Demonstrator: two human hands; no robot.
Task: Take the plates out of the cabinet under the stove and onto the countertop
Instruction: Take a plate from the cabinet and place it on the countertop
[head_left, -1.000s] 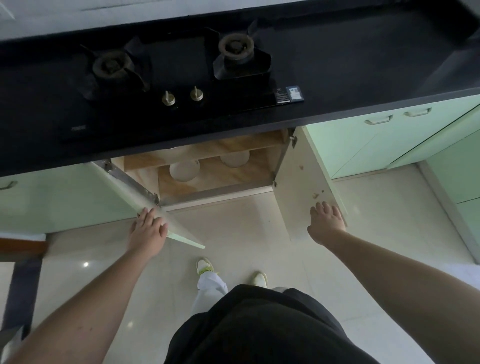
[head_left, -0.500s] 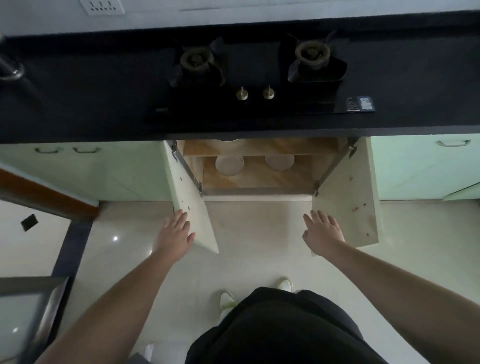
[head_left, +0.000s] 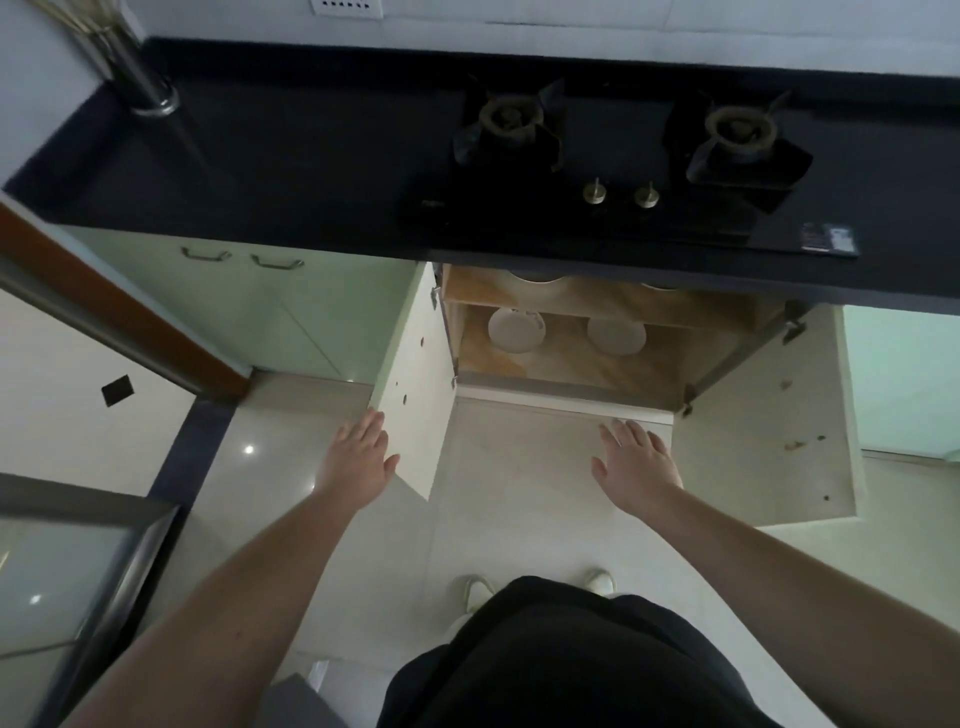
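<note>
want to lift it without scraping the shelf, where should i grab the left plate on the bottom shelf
Grip the left plate by its near rim, reaching in from the front between the open doors. It lies flat on the lower shelf, so probably thumb on top, fingers slid under that edge.

Dim kitchen — glossy pale tile floor (head_left: 498, 467), mint cupboards (head_left: 291, 306).

Both flat hands, left (head_left: 360, 461) and right (head_left: 635, 464), reach toward open cabinet (head_left: 571, 371) holding seemingly white plates (head_left: 516, 330).

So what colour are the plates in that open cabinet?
White, plain; the two plates show in the head view.
</note>
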